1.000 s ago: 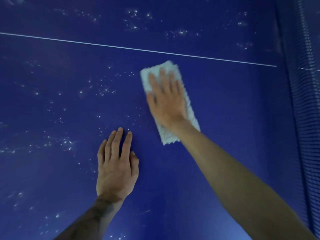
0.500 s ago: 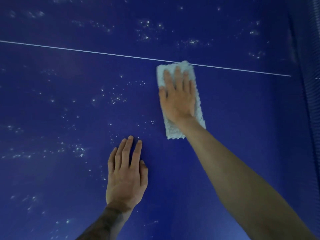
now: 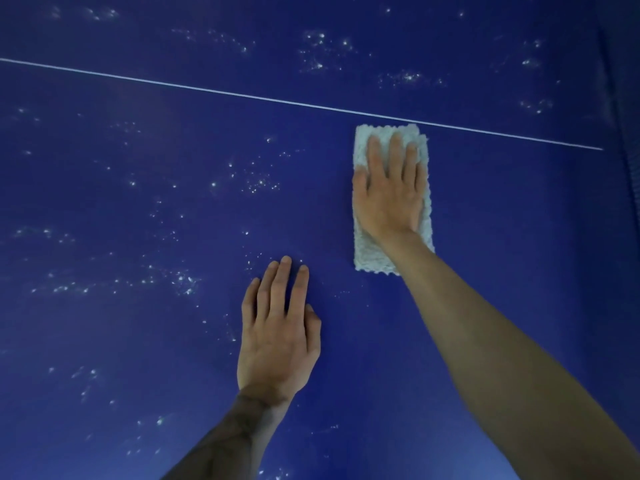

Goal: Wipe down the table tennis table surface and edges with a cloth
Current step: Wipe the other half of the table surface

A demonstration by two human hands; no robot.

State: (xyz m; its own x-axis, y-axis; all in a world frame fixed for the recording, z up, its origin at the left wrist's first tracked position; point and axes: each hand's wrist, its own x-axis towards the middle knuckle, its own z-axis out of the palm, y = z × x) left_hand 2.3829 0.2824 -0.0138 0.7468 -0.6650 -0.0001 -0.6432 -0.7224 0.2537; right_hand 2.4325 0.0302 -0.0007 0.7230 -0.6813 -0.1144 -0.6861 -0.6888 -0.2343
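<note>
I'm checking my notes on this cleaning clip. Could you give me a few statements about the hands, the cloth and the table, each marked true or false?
1. The right hand lies flat on the white cloth. True.
2. The left hand holds a second cloth. False: it rests bare, fingers straight, on the blue table tennis table.
3. The cloth lies beyond the white line. False: it lies on the near side, its far edge close to the line.
4. White specks dot the surface left of the hands. True.
5. The cloth is bunched into a ball. False: it lies flat as a rectangle.
</note>
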